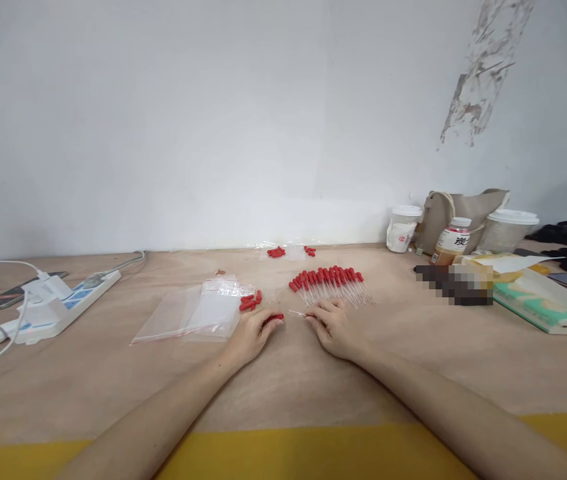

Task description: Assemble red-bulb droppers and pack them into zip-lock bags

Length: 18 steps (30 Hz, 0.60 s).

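Observation:
My left hand (pixel 251 337) is closed on a red dropper bulb (pixel 274 318), which sticks out past the fingertips. Facing it across a small gap, my right hand (pixel 336 332) pinches a thin clear dropper tube (pixel 296 313) that points left towards the bulb. Several loose red bulbs (pixel 248 303) lie just beyond my left hand. Behind my right hand, a fanned row of droppers (pixel 333 277) rests on the table, red bulbs at the far end and clear tubes towards me.
Clear plastic bags (pixel 173 317) lie left of my left hand. More red bulbs (pixel 276 252) sit by the wall. A power strip (pixel 76 300) with cables is at left. Cups (pixel 403 230), a bottle (pixel 451 240), a bag (pixel 473 207) and a tissue pack (pixel 546 303) stand or lie at right.

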### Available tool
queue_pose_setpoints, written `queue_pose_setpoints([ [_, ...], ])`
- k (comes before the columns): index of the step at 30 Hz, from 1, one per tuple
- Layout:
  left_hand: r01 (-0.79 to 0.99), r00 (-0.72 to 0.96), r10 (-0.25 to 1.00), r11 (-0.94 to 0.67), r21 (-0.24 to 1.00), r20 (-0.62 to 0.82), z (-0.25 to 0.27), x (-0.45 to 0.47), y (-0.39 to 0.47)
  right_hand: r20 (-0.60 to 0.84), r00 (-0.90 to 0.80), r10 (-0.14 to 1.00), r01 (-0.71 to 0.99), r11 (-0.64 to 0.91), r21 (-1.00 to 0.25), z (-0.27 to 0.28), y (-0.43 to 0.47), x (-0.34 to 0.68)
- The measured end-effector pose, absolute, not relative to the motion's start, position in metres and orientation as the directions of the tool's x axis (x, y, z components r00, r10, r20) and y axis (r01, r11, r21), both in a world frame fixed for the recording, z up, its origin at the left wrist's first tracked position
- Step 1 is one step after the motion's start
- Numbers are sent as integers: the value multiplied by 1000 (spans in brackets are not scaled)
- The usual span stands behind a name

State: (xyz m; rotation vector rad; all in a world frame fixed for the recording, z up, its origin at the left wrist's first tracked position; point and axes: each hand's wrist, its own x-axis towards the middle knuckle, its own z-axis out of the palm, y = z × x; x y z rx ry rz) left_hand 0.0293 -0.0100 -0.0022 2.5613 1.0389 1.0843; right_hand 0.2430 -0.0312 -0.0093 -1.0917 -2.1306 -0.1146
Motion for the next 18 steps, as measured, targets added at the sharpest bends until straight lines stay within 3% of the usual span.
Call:
queue_pose_setpoints([
  [11, 533, 497, 658, -746, 399, 566, -2, 31, -10, 625, -379, 682, 739, 630, -239, -16, -31, 236],
  [18, 539, 580, 626, -775, 331, 521, -1, 29, -14, 585, -492, 645, 715, 682, -151, -10, -25, 243],
])
